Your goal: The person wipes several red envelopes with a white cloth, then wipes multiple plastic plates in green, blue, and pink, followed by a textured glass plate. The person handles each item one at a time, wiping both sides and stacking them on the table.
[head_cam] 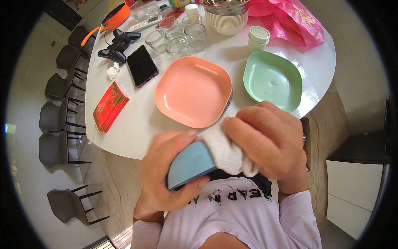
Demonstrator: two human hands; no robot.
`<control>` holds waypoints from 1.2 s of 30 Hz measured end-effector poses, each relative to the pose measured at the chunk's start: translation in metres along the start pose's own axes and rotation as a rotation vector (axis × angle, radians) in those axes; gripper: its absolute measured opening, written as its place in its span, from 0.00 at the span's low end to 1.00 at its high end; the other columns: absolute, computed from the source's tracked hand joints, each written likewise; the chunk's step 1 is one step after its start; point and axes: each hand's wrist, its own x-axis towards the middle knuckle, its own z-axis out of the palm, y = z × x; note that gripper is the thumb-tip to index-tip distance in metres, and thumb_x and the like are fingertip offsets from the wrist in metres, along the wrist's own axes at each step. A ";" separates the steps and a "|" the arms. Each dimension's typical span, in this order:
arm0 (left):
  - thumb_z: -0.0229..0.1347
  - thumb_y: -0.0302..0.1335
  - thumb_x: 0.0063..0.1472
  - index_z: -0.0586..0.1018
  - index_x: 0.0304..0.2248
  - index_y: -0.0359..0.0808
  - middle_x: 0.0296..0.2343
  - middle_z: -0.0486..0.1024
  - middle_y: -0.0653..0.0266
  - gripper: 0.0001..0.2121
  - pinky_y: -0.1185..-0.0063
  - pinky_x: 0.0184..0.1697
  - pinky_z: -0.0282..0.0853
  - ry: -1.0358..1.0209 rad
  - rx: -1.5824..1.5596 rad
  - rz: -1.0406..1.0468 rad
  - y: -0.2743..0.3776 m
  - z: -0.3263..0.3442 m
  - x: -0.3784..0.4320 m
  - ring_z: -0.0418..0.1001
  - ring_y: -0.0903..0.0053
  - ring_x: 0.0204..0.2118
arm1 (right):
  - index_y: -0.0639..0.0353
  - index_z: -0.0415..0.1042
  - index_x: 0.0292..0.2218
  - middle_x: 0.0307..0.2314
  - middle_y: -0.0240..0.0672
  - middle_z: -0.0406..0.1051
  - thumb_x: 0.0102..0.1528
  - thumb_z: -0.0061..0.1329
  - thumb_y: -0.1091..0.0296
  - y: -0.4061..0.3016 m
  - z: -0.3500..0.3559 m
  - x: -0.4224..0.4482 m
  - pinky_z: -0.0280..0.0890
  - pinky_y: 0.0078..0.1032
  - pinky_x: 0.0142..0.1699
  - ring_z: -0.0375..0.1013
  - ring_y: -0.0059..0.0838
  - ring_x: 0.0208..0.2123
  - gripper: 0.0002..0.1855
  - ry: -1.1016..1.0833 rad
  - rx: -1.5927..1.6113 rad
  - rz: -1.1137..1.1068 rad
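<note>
My left hand [164, 171] grips a small blue dish [192, 163], tilted on its side so that its inside is hidden. A white cloth [225, 151] is bunched in my right hand [267, 140] and presses against the dish's right edge. Both hands are close to my body, at the table's front edge. Just beyond them a square coral-pink plate [194, 91] with rounded corners lies face up, with a darker edge showing beneath it. To its right is a similar, smaller green plate [273, 81], with specks on its surface.
On the white table [136, 124] are red envelopes [110, 107], a smartphone [142, 66], a black game controller [119, 45], several glasses [177, 46], stacked bowls [227, 20], a pale green lidded container [258, 39], a pink plastic bag [289, 21] and an orange pan [116, 17]. Grey chairs [53, 147] line the left.
</note>
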 end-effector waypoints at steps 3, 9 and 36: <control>0.57 0.33 0.61 0.70 0.51 0.26 0.44 0.74 0.49 0.23 0.73 0.51 0.67 0.071 -0.200 -0.167 -0.004 0.006 -0.008 0.73 0.64 0.47 | 0.61 0.74 0.35 0.24 0.35 0.70 0.39 0.58 0.69 0.012 0.014 0.000 0.65 0.24 0.24 0.70 0.31 0.22 0.18 0.133 0.053 -0.007; 0.51 0.44 0.66 0.60 0.57 0.32 0.51 0.67 0.54 0.29 0.70 0.54 0.66 0.513 -0.539 -0.375 -0.006 0.023 -0.019 0.68 0.70 0.52 | 0.64 0.72 0.43 0.31 0.38 0.71 0.52 0.56 0.76 0.010 0.044 -0.026 0.67 0.22 0.36 0.73 0.32 0.30 0.16 0.324 0.453 0.442; 0.43 0.42 0.70 0.54 0.62 0.32 0.56 0.62 0.55 0.29 0.70 0.58 0.61 0.629 -0.672 -0.488 -0.018 0.023 -0.014 0.65 0.67 0.55 | 0.61 0.72 0.35 0.34 0.36 0.70 0.47 0.50 0.65 -0.032 0.067 -0.049 0.64 0.28 0.36 0.70 0.34 0.35 0.13 0.092 0.147 -0.255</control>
